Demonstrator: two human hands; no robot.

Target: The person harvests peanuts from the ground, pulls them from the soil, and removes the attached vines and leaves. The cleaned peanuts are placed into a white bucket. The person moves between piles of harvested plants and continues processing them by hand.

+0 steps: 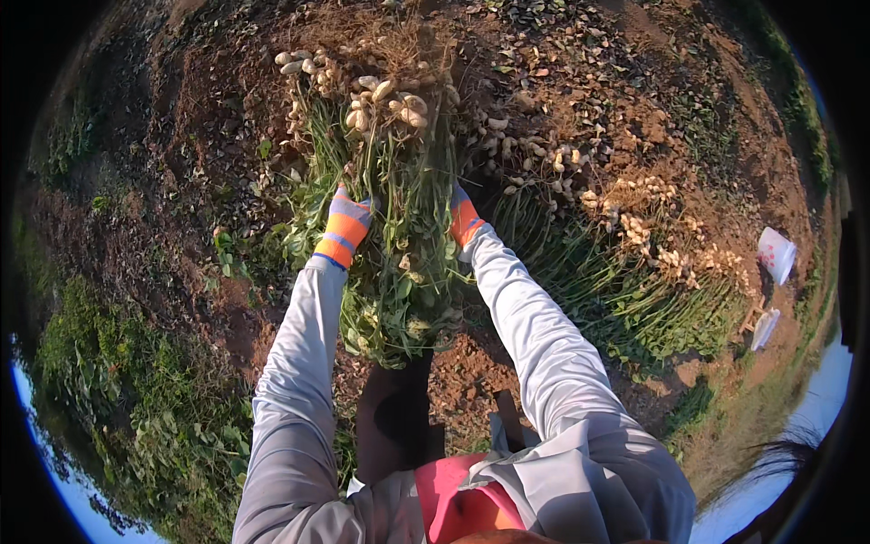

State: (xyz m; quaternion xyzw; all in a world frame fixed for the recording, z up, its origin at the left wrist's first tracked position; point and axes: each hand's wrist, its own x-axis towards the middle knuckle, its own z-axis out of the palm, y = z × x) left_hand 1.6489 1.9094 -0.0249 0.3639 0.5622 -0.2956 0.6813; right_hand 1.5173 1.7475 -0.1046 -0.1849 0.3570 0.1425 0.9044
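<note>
A thick bundle of uprooted peanut plants [401,197] is held between my two hands, its roots and pale pods [387,102] pointing away from me and its leafy tops towards me. My left hand [346,221], in an orange and grey striped glove, grips the stems on the left side; its fingertips are partly hidden. On the right side, my right hand [464,214], in a matching glove, presses around the bundle, with its fingers mostly hidden behind the stems.
To the right lies a long row of pulled peanut plants [632,285] with pods exposed. White bags or containers [776,255] stand at the far right. Green weeds [136,381] grow at the lower left. Brown soil [673,129] is strewn with dry leaves.
</note>
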